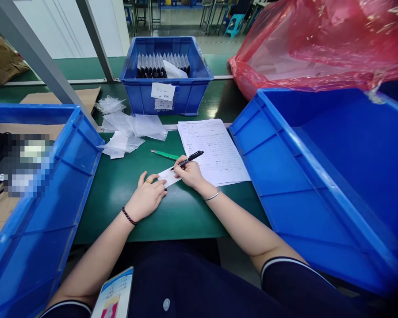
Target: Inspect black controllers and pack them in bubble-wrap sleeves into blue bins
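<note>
A person's right hand (pixel 189 174) pinches a black pen (pixel 195 155) over a white paper slip (pixel 167 177) left of the ruled form (pixel 215 150), loosely spread left hand (pixel 146 197) resting on it, writing apparently begun but unfinished.

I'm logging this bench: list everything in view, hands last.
Slip: 1, white, on table
Pen: 1, black, above slip
Slim tool: 1, green, beyond slip
Sheets: 2+, white, right of slip
Small bin: 1, blue, rear centre
Packets: many, black/clear, in small bin
Wrappers: several, clear, left rear
Large bins: 2, blue, either side
Plastic: 1, red, rear right
Cardboard: 2+, brown, left
Stool: 1, turquoise, background
Badge: 1, blue-white, lower left
Left hand: 1, gold-ringed, on slip
Right hand: 1, silver bangle, holding pen
</note>
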Action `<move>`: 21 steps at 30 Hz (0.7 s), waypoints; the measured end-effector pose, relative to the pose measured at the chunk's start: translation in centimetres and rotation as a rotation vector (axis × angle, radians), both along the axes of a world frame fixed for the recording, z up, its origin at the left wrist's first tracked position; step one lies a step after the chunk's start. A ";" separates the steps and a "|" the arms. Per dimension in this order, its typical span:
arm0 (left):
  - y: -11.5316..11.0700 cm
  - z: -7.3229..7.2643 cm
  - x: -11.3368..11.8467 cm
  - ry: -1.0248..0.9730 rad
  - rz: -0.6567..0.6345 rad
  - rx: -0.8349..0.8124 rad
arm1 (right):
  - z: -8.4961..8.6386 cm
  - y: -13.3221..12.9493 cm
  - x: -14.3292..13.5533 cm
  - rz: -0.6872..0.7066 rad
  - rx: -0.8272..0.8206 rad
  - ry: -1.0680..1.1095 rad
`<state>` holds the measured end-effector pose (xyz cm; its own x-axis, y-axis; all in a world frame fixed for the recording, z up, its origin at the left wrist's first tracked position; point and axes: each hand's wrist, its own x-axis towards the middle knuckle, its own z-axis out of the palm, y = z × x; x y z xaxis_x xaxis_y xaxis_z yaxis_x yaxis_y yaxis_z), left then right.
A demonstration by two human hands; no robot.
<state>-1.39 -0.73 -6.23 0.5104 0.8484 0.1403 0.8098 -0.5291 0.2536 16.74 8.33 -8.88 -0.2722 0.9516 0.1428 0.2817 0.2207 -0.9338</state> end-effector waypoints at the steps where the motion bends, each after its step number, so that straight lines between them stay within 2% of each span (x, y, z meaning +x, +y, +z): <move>1: 0.0 0.0 0.0 -0.001 -0.007 0.011 | 0.1 -0.1 0.0 0.000 -0.019 0.012; 8: 0.2 -0.5 0.1 0.030 -0.038 0.072 | 0.8 -0.3 -0.1 0.015 -0.020 0.018; 16: 0.0 0.1 0.6 0.096 -0.046 0.063 | 0.4 -0.2 0.0 0.030 -0.010 0.044; 21: 0.0 0.1 0.8 0.118 -0.024 0.042 | 0.4 -0.2 0.1 0.065 0.152 -0.077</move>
<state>-0.57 -0.78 -6.10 0.5453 0.8306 0.1134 0.8199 -0.5566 0.1339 16.85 8.16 -8.48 -0.3484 0.9006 0.2598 0.3315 0.3777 -0.8646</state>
